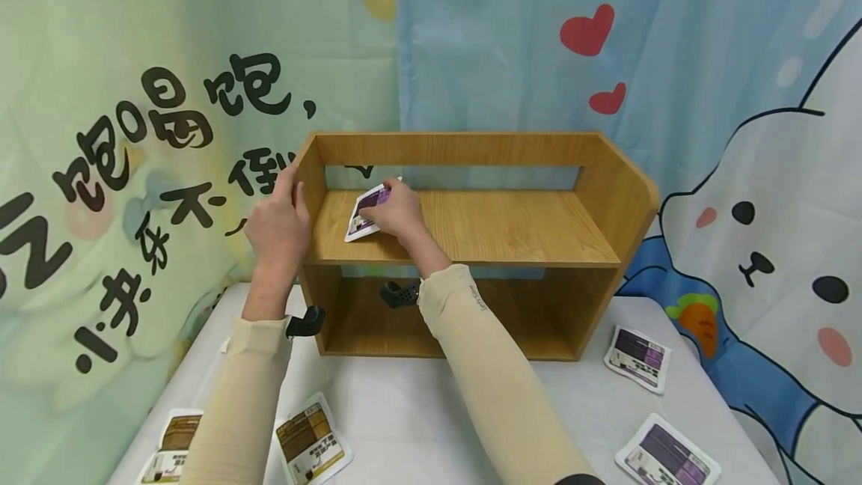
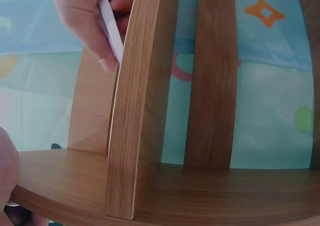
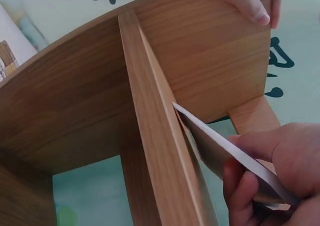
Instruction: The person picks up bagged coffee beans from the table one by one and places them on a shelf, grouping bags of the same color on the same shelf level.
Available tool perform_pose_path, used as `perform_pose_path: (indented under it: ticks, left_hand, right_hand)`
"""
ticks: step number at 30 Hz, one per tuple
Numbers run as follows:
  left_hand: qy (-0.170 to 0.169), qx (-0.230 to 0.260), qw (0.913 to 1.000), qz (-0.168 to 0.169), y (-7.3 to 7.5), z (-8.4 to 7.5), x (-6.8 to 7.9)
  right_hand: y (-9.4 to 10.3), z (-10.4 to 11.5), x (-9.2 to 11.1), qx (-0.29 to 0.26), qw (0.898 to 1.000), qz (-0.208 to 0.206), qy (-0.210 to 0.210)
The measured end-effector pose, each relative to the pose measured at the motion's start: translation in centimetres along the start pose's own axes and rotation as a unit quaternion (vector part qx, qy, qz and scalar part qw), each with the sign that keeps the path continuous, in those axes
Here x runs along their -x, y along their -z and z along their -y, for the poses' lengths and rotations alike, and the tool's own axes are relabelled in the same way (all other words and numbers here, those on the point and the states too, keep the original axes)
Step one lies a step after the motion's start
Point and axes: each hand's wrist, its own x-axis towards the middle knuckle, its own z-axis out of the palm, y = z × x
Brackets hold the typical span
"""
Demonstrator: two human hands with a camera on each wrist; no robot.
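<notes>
A two-tier wooden desktop shelf point(image 1: 465, 262) stands on the white table. My left hand point(image 1: 279, 223) grips its left side panel near the top front edge; its fingertips show on the panel's inner face in the right wrist view. My right hand point(image 1: 399, 212) pinches a thin flat packet point(image 1: 360, 217) with white edges and a purple printed label, over the left part of the upper board. Tilted, the packet point(image 3: 220, 141) has its far corner right at the board's front edge in the right wrist view. In the left wrist view, the right hand point(image 2: 87, 20) is above the board.
Two purple-labelled packets, one nearer the shelf point(image 1: 638, 359) and one in front point(image 1: 668, 455), lie on the right of the table point(image 1: 404, 410). Two brown-labelled packets lie at the left, one point(image 1: 313, 440) beside my left sleeve, the other point(image 1: 170, 447) partly behind it. Printed curtains hang behind.
</notes>
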Motion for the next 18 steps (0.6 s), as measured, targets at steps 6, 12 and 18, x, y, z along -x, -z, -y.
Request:
perform_pose_path:
  ticks: [6, 12, 18]
  left_hand:
    - [-0.004, 0.001, 1.0, -0.008, -0.08, 0.02, 0.03]
    - [0.0, 0.002, 0.9999, -0.013, -0.19, 0.04, 0.01]
    - [0.006, 0.002, 0.9999, -0.014, -0.19, -0.03, -0.06]
  right_hand:
    - [0.27, -0.46, -0.23, 0.058, 0.998, 0.017, 0.0]
    - [0.57, -0.73, -0.26, 0.106, 0.994, 0.03, 0.004]
    - [0.6, -0.78, -0.3, 0.141, 0.989, 0.032, -0.008]
